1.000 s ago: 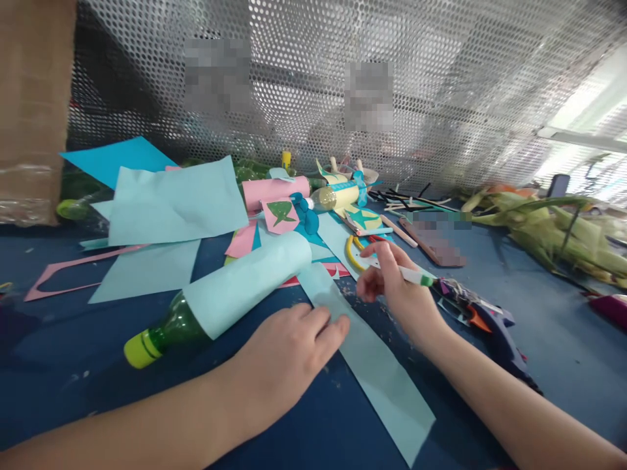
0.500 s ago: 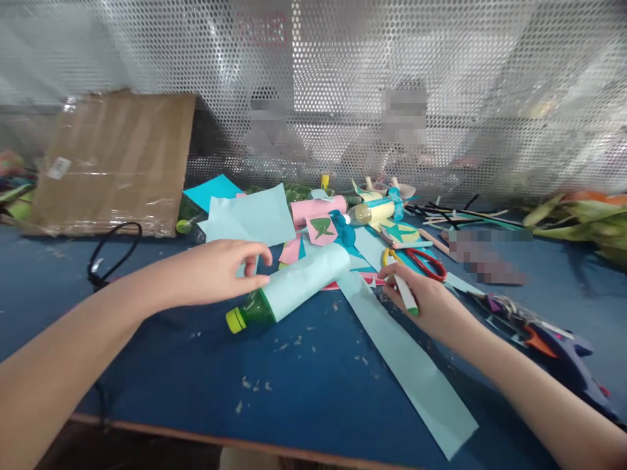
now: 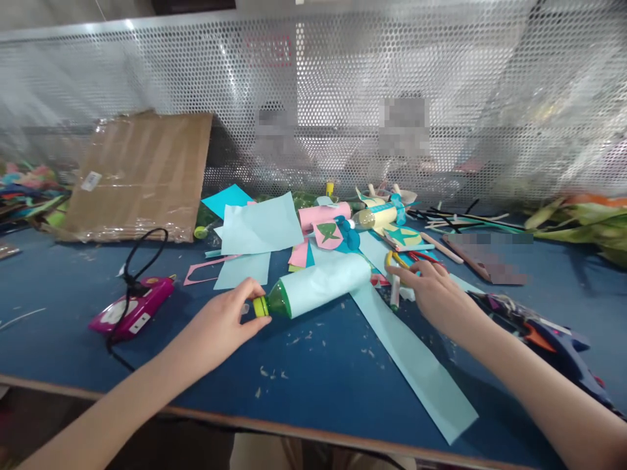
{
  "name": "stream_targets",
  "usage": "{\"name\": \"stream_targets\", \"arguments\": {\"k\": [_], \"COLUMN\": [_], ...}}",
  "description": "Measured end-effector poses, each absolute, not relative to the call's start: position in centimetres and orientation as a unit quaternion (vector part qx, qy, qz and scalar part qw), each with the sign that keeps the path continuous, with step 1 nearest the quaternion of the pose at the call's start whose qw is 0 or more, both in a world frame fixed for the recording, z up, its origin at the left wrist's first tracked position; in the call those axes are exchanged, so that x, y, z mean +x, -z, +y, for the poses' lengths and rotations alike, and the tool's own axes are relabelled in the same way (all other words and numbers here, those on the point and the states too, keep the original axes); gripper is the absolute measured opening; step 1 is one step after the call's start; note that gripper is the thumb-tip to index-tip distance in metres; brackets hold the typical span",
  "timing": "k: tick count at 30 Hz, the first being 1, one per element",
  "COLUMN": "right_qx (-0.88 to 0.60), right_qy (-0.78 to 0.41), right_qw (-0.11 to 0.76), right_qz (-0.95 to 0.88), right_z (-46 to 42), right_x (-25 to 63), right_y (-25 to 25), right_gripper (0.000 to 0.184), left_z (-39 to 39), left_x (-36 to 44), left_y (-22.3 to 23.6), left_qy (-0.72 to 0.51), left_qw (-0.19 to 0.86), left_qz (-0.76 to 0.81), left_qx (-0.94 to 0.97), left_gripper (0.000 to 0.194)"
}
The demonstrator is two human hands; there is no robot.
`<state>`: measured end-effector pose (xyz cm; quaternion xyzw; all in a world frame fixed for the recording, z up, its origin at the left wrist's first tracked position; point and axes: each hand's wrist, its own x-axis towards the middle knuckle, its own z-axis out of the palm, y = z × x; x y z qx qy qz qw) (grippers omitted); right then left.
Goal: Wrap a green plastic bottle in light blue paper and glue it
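Note:
A green bottle point(image 3: 278, 301) wrapped in light blue paper point(image 3: 326, 282) lies on its side before me. My left hand point(image 3: 240, 310) pinches its yellow-green cap point(image 3: 261, 307) between thumb and fingers. Over the red and yellow scissors handles point(image 3: 393, 259) reaches my right hand point(image 3: 434, 290), fingers extended and apart; whether they touch the handles I cannot tell. Just under its fingertips is a slim white stick with a green end point(image 3: 394, 292), apparently on the table. A long light blue paper strip point(image 3: 411, 359) runs from the bottle's far end toward the front edge.
Purple glue gun point(image 3: 134, 308) with a black cord at left; dark blue glue gun point(image 3: 553, 346) at right. Paper sheets point(image 3: 262, 225), a pink-wrapped bottle point(image 3: 323, 214) and cut-outs lie behind the bottle. Cardboard point(image 3: 142, 176) leans on the perforated metal screen point(image 3: 337, 78).
My left hand has moved down onto the bottle cap and gripped it. My right hand has let go of the white stick and reached over the scissors. The view has shifted left.

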<state>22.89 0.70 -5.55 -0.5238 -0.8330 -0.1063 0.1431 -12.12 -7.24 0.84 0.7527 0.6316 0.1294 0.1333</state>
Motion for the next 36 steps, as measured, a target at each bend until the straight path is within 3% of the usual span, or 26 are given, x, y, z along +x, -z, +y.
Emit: {"name": "stream_targets", "arguments": {"k": [2, 3, 5, 7, 12, 16, 20, 23, 26, 29, 36], "right_qx": [-0.514, -0.486, -0.422, -0.391, -0.370, -0.353, -0.353, -0.366, -0.377, -0.382, -0.403], "right_qy": [0.097, 0.072, 0.033, 0.022, 0.033, 0.082, 0.123, 0.164, 0.196, 0.192, 0.175], "right_qw": [0.201, 0.220, 0.188, 0.149, 0.144, 0.191, 0.214, 0.216, 0.207, 0.196, 0.197], "right_qz": [-0.828, -0.843, -0.886, -0.908, -0.917, -0.912, -0.902, -0.890, -0.881, -0.883, -0.876], "right_z": [-0.1, -0.4, -0.8, -0.5, 1.3, 1.5, 1.2, 1.1, 1.1, 1.1, 1.2], "right_x": [21.2, 20.2, 18.1, 16.5, 15.7, 16.8, 17.4, 17.5, 17.8, 18.3, 19.2], "right_y": [4.3, 3.6, 2.5, 1.9, 1.7, 2.1, 2.3, 2.1, 1.8, 1.7, 1.9], "right_gripper": [0.051, 0.064, 0.086, 0.090, 0.062, 0.058, 0.056, 0.056, 0.057, 0.057, 0.052], "left_z": [-7.5, -7.6, -7.6, -7.3, -6.2, -5.6, -5.1, -4.2, -3.0, -2.3, -2.2], "left_x": [-11.5, -11.2, -10.7, -10.3, -10.1, -9.7, -8.3, -7.3, -6.8, -7.1, -8.0], "left_y": [-0.7, -0.7, -0.8, -0.7, 0.6, 1.1, 0.7, 0.6, 0.8, 0.6, -0.7], "left_qy": [-0.155, -0.163, -0.174, -0.176, -0.254, -0.320, -0.365, -0.397, -0.347, -0.298, -0.289], "left_qw": [0.116, 0.107, 0.092, 0.087, 0.065, 0.088, 0.174, 0.299, 0.449, 0.518, 0.458], "left_qz": [0.619, 0.611, 0.596, 0.583, 0.509, 0.472, 0.510, 0.561, 0.594, 0.585, 0.521], "left_qx": [0.761, 0.767, 0.778, 0.788, 0.820, 0.817, 0.759, 0.662, 0.570, 0.548, 0.660], "left_gripper": [0.014, 0.014, 0.015, 0.014, 0.014, 0.014, 0.019, 0.032, 0.043, 0.052, 0.051]}}
